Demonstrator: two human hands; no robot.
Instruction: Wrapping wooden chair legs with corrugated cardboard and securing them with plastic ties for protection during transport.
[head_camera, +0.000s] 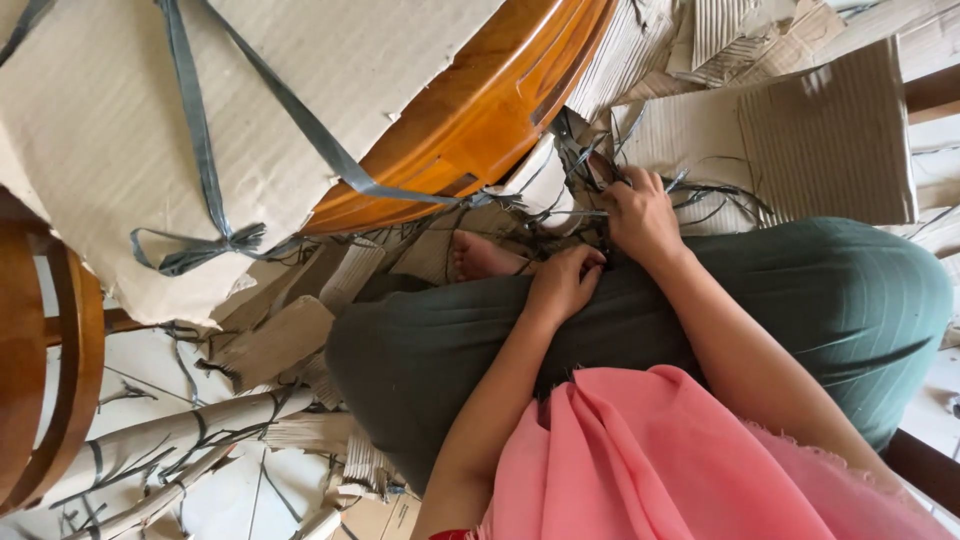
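Two hands working in a tangle of dark packing straps amid torn cardboard.

At centre frame the left hand (566, 283) is clenched on dark strap ends above the green-clad knee (640, 320); just beside it the right hand (640, 215) grips the strap tangle (590, 170) against a corrugated cardboard sheet (800, 140). A strapped cardboard wrapping (130, 150) covers the wooden furniture (480, 110) at upper left. A bare foot (480, 258) shows left of the hands.
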